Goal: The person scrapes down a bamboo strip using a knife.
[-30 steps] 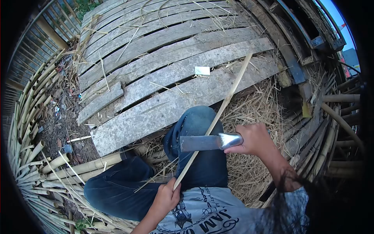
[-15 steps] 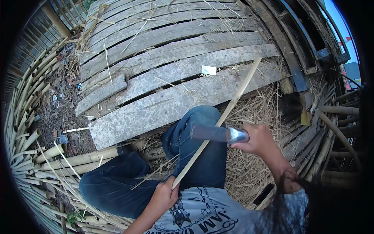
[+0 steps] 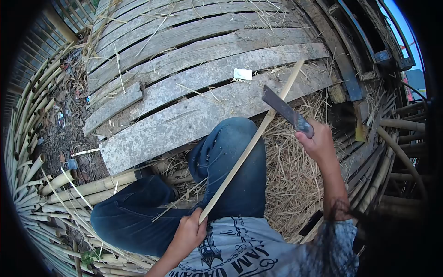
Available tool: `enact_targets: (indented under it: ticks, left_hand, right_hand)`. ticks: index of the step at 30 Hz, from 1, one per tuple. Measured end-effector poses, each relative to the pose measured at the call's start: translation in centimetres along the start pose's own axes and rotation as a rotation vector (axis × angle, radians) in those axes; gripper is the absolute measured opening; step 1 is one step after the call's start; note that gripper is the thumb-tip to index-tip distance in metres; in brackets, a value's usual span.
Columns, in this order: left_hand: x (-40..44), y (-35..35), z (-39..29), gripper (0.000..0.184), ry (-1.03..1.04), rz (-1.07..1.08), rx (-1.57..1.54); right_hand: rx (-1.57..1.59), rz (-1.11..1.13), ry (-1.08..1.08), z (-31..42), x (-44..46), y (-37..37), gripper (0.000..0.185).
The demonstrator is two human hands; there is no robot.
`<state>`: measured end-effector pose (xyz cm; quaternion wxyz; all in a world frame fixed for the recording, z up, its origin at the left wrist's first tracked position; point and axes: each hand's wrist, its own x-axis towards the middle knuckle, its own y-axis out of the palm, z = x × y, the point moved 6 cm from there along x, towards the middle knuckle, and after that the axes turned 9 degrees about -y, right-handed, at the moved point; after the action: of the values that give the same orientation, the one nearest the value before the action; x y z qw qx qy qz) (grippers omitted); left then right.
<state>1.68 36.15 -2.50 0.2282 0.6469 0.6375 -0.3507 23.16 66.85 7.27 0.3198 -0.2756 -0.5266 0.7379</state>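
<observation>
A long, pale bamboo strip runs slantwise over the raised knee, its far end above the planks. My left hand is closed round its near end, close to the shirt. In my right hand is the handle of a broad-bladed knife. The blade points up and left and lies across the strip's upper half, beyond the knee. Whether the blade touches the strip cannot be told.
A platform of weathered planks spans the front, with a small white card on it. Shavings cover the ground at right. Bamboo poles lie at left. Dark timber frames stand at the upper right.
My right hand has moved the knife up and away along the strip, from over the knee to beyond it, and the blade has tilted upward. My left hand still holds the near end.
</observation>
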Motion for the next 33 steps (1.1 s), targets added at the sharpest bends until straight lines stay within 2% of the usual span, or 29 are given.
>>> enact_targets:
  ticks: [1,2,3,4,5,7,9,10,11,14,15,18,21,23,25,27,29,31,33]
  left_hand:
    - [0.0,0.1,0.0,0.011,-0.008,0.031,-0.033]
    - [0.0,0.1,-0.4,0.011,-0.018,0.061,-0.066]
    - [-0.1,-0.3,-1.5,0.010,0.041,-0.029,0.019]
    - [-0.3,-0.5,-2.5,0.010,0.090,-0.110,0.102]
    - [-0.2,-0.3,-2.6,0.010,0.090,-0.103,0.098]
    - [-0.1,0.2,-2.3,0.010,0.075,-0.081,0.042]
    - [-0.6,0.3,-2.5,0.010,0.121,-0.125,0.068]
    - [-0.8,-0.1,-2.9,0.010,0.174,-0.193,0.092]
    - [-0.7,-0.4,-2.8,0.010,0.177,-0.216,0.086]
    - [-0.5,-0.2,-1.8,0.013,0.092,-0.128,0.058]
    - [-0.5,-0.2,-1.9,0.013,0.089,-0.118,0.073]
    - [-0.2,0.4,-1.7,0.018,0.081,-0.024,-0.032]
    - [-0.4,0.1,-2.0,0.017,0.037,-0.014,-0.039]
    - [-0.4,-0.1,-2.4,0.018,0.080,-0.023,-0.016]
    - [-0.9,0.0,-3.0,0.019,0.102,-0.028,-0.001]
    - [-1.0,0.1,-3.1,0.019,0.101,-0.029,-0.040]
    - [-1.0,0.1,-1.3,0.018,0.065,-0.048,-0.012]
    - [-1.4,-0.2,-0.4,0.020,0.113,-0.048,-0.018]
    - [-0.8,0.3,0.1,0.021,0.131,-0.039,-0.052]
  right_hand:
    - [0.114,-0.123,0.242,-1.8,0.0,-1.1,0.066]
    - [0.133,-0.128,0.242,-1.4,-0.3,-1.4,0.061]
    - [0.131,-0.137,0.231,-0.8,-0.8,-1.2,0.061]
    - [0.047,0.002,0.026,1.1,-1.3,0.0,0.058]
    - [-0.037,0.145,-0.172,2.8,-1.8,1.1,0.055]
    - [-0.061,0.180,-0.167,1.9,-1.1,1.2,0.052]
    - [0.168,-0.089,0.164,-3.4,-0.4,0.6,0.061]
    - [0.246,-0.131,0.275,-4.2,-0.4,0.5,0.065]
    - [0.251,-0.136,0.252,-3.1,-0.4,0.3,0.065]
    - [-0.102,0.207,-0.246,3.9,-1.8,2.6,0.067]
    - [-0.093,0.204,-0.230,3.3,-1.6,3.2,0.067]
    - [-0.026,-0.027,-0.150,-0.7,0.1,2.9,0.076]
    - [0.056,-0.078,-0.193,-0.9,0.6,3.3,0.084]
    - [0.023,-0.087,-0.196,-2.2,1.6,2.8,0.086]
    - [-0.063,-0.197,-0.288,-3.7,2.3,2.0,0.085]
    - [0.027,-0.180,0.073,-6.9,3.0,1.3,0.076]
    - [0.181,-0.360,0.535,-14.0,2.4,-1.8,0.073]
    - [-0.032,-0.379,0.667,-15.9,0.2,-4.8,0.069]
    - [-0.114,-0.281,0.600,-12.6,-1.1,-4.6,0.064]
